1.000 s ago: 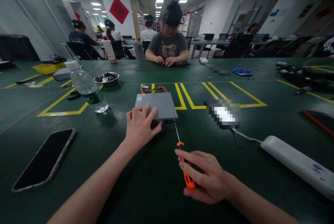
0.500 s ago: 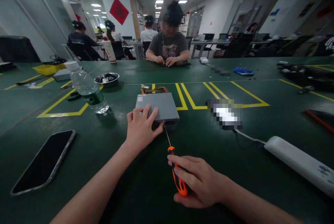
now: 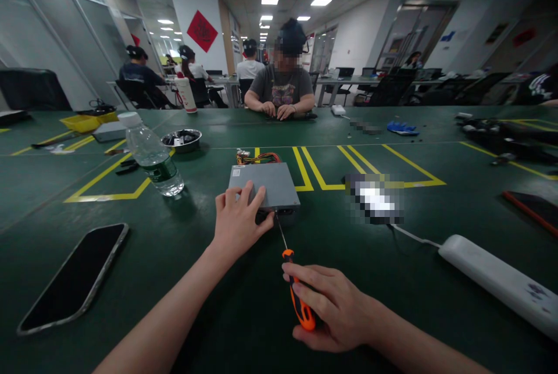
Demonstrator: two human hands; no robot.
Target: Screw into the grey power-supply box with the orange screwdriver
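A grey metal computer power supply (image 3: 279,183) lies flat on the green table, a bundle of coloured wires (image 3: 261,157) coming out of its far side. My left hand (image 3: 241,215) grips its near left part, fingers bent on the top and thumb at the near side. In my right hand (image 3: 333,304) is an orange and black screwdriver (image 3: 300,307), held by its handle. Its thin shaft slants up to the near face of the power supply, beside my left thumb. The tip is too small to make out.
Left of the power supply stand a water bottle (image 3: 159,164) and a metal bowl (image 3: 185,140) of small parts. A phone (image 3: 74,278) lies at near left. To the right are a blurred-out lit device (image 3: 375,199) and a white power strip (image 3: 497,281). A person (image 3: 281,83) sits opposite.
The whole scene sits slightly lower in the picture, as the head camera has tilted up a little. Both hands keep their hold, with the screwdriver still at the near face of the power supply.
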